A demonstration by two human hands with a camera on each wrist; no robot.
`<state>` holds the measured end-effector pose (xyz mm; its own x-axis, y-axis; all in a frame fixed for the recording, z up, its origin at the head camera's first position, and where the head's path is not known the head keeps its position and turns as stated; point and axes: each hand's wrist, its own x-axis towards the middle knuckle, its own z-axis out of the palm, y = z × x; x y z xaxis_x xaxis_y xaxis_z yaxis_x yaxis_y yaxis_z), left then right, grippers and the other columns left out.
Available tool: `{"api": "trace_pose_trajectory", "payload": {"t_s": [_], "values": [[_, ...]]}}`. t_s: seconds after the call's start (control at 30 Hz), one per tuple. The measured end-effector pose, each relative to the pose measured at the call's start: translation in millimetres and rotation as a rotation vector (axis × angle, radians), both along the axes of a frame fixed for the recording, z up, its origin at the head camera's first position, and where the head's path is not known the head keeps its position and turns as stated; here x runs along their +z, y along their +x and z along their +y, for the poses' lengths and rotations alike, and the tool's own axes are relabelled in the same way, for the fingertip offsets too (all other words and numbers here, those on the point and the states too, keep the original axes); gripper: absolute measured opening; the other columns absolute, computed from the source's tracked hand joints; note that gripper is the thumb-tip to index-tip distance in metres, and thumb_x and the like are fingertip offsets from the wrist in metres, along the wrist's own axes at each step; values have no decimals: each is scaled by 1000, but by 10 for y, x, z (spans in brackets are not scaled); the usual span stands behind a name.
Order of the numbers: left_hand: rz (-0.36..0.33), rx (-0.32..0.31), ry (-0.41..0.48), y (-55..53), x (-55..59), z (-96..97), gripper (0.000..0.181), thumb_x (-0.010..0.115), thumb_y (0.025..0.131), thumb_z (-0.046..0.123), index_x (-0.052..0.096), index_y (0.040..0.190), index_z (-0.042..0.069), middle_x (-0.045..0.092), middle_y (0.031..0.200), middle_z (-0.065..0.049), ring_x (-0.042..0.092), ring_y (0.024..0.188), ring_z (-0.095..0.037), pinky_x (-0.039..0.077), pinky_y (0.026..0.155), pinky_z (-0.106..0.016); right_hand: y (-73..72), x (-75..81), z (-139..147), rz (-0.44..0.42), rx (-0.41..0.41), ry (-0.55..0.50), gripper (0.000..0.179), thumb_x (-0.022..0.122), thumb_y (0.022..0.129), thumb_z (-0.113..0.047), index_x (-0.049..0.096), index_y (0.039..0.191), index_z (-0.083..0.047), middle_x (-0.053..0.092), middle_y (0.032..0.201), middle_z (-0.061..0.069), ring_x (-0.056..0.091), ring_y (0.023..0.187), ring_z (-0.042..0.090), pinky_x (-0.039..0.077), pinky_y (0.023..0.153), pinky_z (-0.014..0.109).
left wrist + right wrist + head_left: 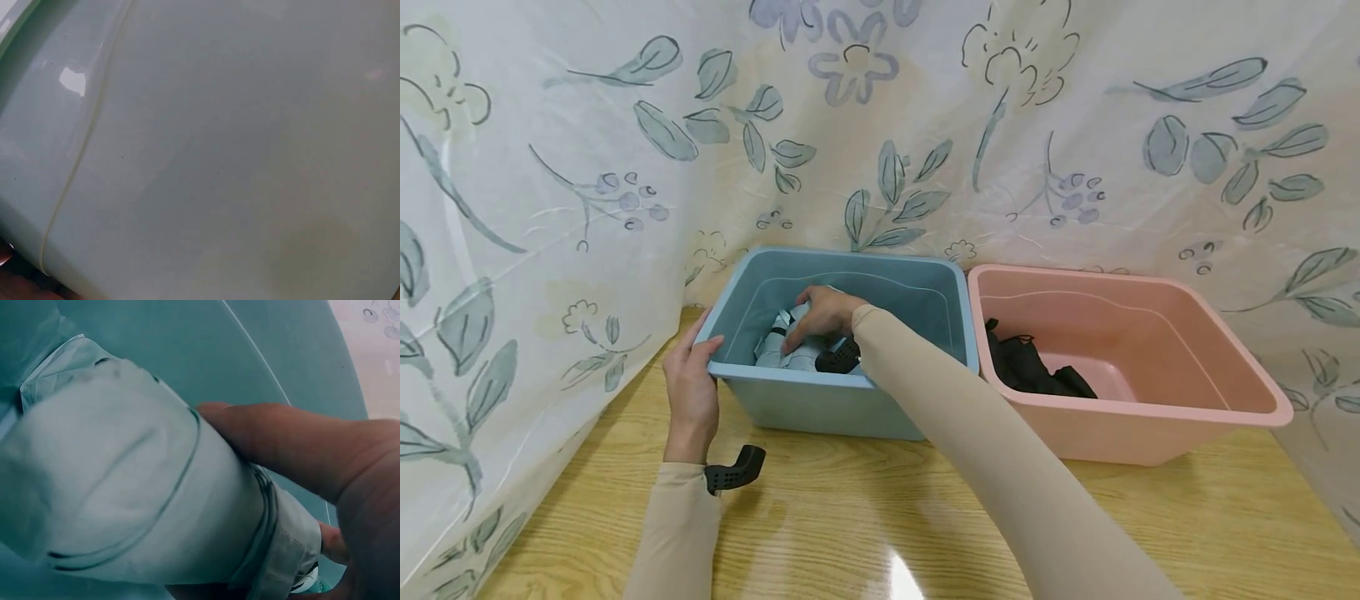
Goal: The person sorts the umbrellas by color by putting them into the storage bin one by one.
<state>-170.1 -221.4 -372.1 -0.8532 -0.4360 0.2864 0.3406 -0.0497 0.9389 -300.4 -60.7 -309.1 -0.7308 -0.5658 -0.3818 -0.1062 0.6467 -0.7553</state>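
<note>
A blue plastic bin [835, 408] stands on the wooden table. My left hand [691, 392] grips its left rim near the front corner, thumb over the edge; in the left wrist view the bin's smooth wall [219, 156] fills the picture. My right hand [823, 319] reaches down inside the bin and holds a rolled, pale cloth bundle [150, 494] bound with thin dark bands. In the right wrist view the thumb presses one side of the roll; the other fingers are partly hidden behind it. More pale cloth [769, 350] lies at the bin's left end.
Right beside the blue bin stands a pink bin [1150, 433], with black cloth items [1037, 371] at its left end. A flower-printed curtain [880, 167] hangs behind and to the left. The wooden table [820, 517] extends in front of both bins.
</note>
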Motion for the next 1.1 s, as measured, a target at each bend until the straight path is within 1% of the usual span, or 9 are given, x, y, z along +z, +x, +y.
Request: {"api": "trace_pose_trajectory", "payload": {"t_s": [0.17,0.23,0.33,0.53,0.77,0.87,0.97,1.03,1.1], "values": [[5,-1,2,-13,-1,10,50,41,101,3,44,151,0,48,152,-15,42,142,-28,29,117,-47,-26,4,-9,29,22,68,87,84,84,-23,35,155,-7,41,152,14,50,128,29,49,99,43],[2,-4,1,-18,3,15,50,41,101,3,44,151,1,48,153,-14,42,142,-28,29,117,-47,-41,1,-8,27,27,74,87,84,85,-23,35,155,-7,40,152,14,47,131,30,47,101,44],[0,-4,-1,-23,7,20,50,41,102,4,45,151,1,48,152,-14,42,141,-28,29,117,-48,-53,-3,-7,11,23,68,86,83,85,-21,35,155,-7,39,152,15,46,132,30,46,102,44],[-4,4,7,-24,15,26,50,41,101,4,45,151,0,48,152,-15,42,141,-28,29,117,-48,-71,-20,-10,-9,15,54,85,83,85,-19,36,154,-6,41,149,16,48,128,29,48,100,41],[-20,10,10,-19,25,35,51,41,101,5,44,152,0,46,154,-14,40,142,-28,28,118,-48,-93,-21,0,-64,24,53,86,83,85,-19,34,156,-9,38,153,16,46,134,33,50,99,43],[-28,15,5,-19,26,36,51,41,102,5,44,152,1,46,154,-13,41,142,-28,28,118,-49,-97,-19,12,-80,14,29,85,82,86,-18,35,157,-10,40,153,16,53,129,36,53,95,41],[-37,20,-4,-18,25,37,51,40,102,6,44,152,1,47,154,-13,41,141,-28,28,118,-50,-100,-12,26,-88,-11,-6,82,81,88,-16,36,156,-10,44,149,18,59,121,39,57,87,38],[-39,22,-5,-19,23,37,50,41,102,6,44,152,2,47,154,-12,41,141,-28,28,118,-50,-109,-4,32,-81,-20,-18,80,80,88,-17,38,156,-11,46,148,17,61,119,38,57,82,36],[-42,22,-8,-19,20,38,50,40,102,6,44,152,2,47,154,-12,41,141,-27,28,118,-50,-122,5,32,-95,-26,-29,79,80,88,-17,38,156,-11,46,147,17,60,120,39,57,79,36]]}}
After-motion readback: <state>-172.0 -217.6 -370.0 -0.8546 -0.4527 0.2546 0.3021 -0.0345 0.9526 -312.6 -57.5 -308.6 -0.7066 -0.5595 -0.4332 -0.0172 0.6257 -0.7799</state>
